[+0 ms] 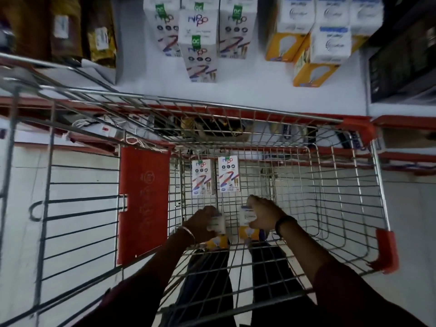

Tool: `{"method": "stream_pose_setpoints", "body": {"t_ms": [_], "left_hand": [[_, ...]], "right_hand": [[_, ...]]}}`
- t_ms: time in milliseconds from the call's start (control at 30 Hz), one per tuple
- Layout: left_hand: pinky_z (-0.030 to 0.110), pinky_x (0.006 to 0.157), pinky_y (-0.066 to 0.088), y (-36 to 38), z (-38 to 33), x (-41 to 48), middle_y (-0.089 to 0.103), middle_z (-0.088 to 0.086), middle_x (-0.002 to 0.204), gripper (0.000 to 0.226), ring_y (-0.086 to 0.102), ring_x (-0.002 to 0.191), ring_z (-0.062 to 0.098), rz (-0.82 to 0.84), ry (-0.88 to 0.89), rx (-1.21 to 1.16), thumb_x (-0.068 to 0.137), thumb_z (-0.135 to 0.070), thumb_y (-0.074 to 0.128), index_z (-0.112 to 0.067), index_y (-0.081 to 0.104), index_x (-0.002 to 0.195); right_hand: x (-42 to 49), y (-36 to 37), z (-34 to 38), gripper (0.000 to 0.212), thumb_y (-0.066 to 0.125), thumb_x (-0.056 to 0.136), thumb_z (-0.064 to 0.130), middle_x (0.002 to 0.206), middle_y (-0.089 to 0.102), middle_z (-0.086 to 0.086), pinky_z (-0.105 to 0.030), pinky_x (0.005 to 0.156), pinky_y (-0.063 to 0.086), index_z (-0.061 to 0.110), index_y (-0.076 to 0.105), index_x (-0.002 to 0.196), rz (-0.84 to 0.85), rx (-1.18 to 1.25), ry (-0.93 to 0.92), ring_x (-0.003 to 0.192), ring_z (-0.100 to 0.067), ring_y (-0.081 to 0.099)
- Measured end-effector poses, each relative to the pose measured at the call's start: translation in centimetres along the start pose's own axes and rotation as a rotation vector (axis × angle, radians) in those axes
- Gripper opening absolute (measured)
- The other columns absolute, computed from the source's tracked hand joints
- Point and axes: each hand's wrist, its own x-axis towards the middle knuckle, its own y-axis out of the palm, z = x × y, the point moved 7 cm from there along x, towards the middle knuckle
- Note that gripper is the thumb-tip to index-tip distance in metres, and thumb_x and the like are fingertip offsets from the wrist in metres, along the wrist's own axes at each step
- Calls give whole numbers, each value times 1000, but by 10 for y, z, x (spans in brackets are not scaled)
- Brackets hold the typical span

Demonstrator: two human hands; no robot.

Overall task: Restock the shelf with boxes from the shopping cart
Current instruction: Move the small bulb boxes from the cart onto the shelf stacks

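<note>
Hands were both low in the shopping cart (354, 197), the left hand (203, 223) closed on one white-and-yellow bulb box (218, 228) and the right hand (264, 214) on another (246, 220), each box's long axis running near-to-far toward the shelf (247, 90) beyond.

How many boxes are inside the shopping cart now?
4. Two white Nippo boxes stand at the far wall of the wire cart. Left hand and right hand each grip a white-and-yellow bulb box.
</note>
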Motion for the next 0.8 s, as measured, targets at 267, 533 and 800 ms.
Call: {"method": "stream_pose_setpoints", "body": {"t_ms": [267, 533, 800], "left_hand": [[41, 105, 38, -74, -114, -60, 42, 14, 137, 72, 40, 124, 32, -283, 219, 207, 76, -26, 68, -10, 34, 138], [40, 100, 41, -162, -243, -111, 44, 15, 134, 71, 41, 120, 33, -557, 401, 244, 72, -17, 69, -8, 37, 135], [47, 89, 49, -240, -324, -101, 45, 12, 130, 64, 40, 118, 31, -775, 450, 347, 74, -13, 66, -11, 37, 131]], "right_hand": [[-86, -84, 6, 84, 73, 71, 38, 149, 35, -7, -38, 108, 34, 17, 34, 142, -300, 5, 10, 132, -29, 37], [-183, -201, 24, 70, 75, 65, 29, 126, 50, -1, -30, 85, 44, 20, 48, 128, -604, -14, -42, 111, -23, 52], [-218, -309, 6, 72, 79, 67, 30, 126, 51, -5, -38, 92, 42, 16, 48, 130, -854, -82, -16, 112, -28, 50]]}}
